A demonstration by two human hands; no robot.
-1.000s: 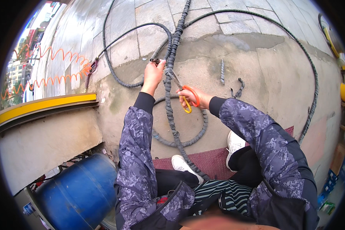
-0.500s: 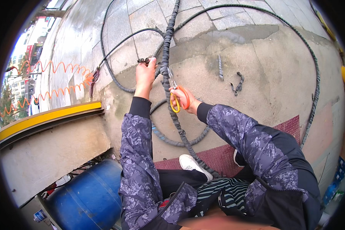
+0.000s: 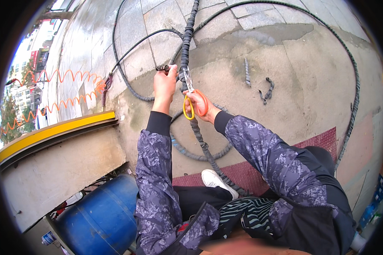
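A thick cable or hose point(image 3: 185, 55), spirally wrapped in dark grey strip, runs upright through the middle of the view and down past my white shoe. My right hand point(image 3: 206, 111) holds a pair of scissors point(image 3: 188, 80) with one orange and one yellow handle loop. Their blades point away from me and lie over the wrapped cable. On the cable's left side my left hand point(image 3: 164, 87) is closed in a pinch, with a dark, crumpled strip point(image 3: 161, 68) at its fingertips. Whether that strip joins the wrapping is hidden by the fingers.
More wrapped cable loops point(image 3: 355, 85) curve over the pavement on both sides. A short grey wrapped piece point(image 3: 247, 72) and a dark twisted strip point(image 3: 268, 89) lie to the right. A blue drum point(image 3: 100, 216), a yellow-topped ledge point(image 3: 59, 134), an orange coiled hose point(image 3: 72, 77) and a red mat point(image 3: 319, 144) surround me.
The scissors have moved slightly left, and their blades now overlap the cable instead of lying along its right edge. My left hand keeps its pinch beside the cable. The view has shifted a little.
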